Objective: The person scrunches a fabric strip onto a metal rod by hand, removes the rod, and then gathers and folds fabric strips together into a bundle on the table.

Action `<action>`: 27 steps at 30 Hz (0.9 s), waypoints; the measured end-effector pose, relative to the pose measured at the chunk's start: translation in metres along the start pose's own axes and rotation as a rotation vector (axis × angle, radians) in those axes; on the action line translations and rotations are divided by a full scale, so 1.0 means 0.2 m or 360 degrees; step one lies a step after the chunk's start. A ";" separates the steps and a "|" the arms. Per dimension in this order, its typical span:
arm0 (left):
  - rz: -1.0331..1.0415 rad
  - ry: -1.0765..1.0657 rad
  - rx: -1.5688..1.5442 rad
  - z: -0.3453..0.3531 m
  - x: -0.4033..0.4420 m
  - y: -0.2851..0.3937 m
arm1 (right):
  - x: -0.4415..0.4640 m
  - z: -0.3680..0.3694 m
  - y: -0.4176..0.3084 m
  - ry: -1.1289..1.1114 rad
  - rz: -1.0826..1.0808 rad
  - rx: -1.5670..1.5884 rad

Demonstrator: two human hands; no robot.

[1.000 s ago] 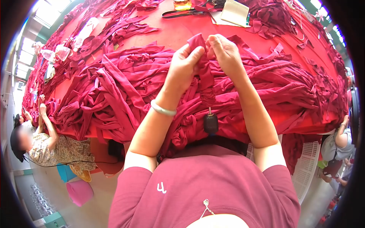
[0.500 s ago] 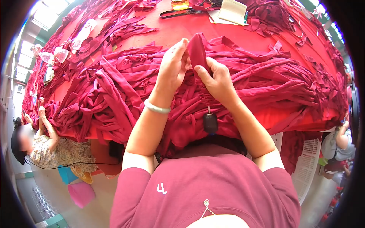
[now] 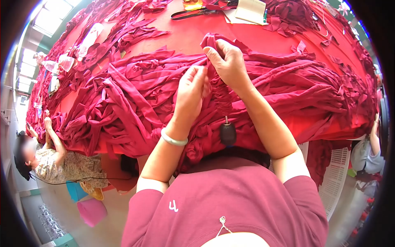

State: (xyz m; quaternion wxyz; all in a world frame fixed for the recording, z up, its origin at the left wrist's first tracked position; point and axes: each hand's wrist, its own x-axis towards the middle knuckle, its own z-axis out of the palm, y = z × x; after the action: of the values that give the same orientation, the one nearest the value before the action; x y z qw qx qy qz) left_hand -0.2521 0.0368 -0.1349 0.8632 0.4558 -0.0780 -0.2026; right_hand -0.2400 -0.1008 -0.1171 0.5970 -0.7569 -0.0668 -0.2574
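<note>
I have the crimson strip (image 3: pixel 223 101) over the heaped cloth (image 3: pixel 288 88) in front of the person, its lower part bunched in tight crosswise folds on a thin metal rod (image 3: pixel 226 120) with a black handle (image 3: pixel 227 133). The right hand (image 3: pixel 231 68) pinches the strip's upper end. Just beside it, the left hand (image 3: pixel 191 90) has curled fingers; I can't tell whether they grip cloth. Farther off, I see amber liquid in a clear container (image 3: pixel 192 4) near a notebook (image 3: pixel 251 11). On the floor are a pink bucket (image 3: pixel 92 212) and a blue bucket (image 3: pixel 75 190); their contents I can't make out.
</note>
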 end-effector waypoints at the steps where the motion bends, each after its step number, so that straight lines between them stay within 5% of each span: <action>1: 0.0024 0.0043 0.0020 0.01 0.03 0.04 | -0.02 0.01 -0.01 0.0022 0.0026 0.0078; 6: -0.0032 -0.0276 -0.0095 0.07 0.31 0.16 | -0.04 0.00 0.04 -0.0030 -0.0021 0.0018; 10: 0.0122 -0.0096 -0.0198 0.08 0.40 0.11 | -0.06 -0.05 -0.03 -0.0083 -0.0015 -0.0469; 26: 0.0035 -0.0266 -0.0290 -0.01 0.26 0.03 | -0.15 -0.05 -0.05 -0.0017 0.0002 -0.0326; 27: 0.0261 -0.0152 -0.0136 0.01 0.32 0.00 | -0.15 -0.05 -0.04 -0.0014 -0.0034 -0.0308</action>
State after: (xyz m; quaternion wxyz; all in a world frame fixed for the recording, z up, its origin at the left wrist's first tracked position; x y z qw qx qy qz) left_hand -0.1956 0.0089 -0.1365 0.8908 0.4005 -0.1475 -0.1560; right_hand -0.2714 -0.1022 -0.1231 0.5181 -0.8113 -0.0522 -0.2657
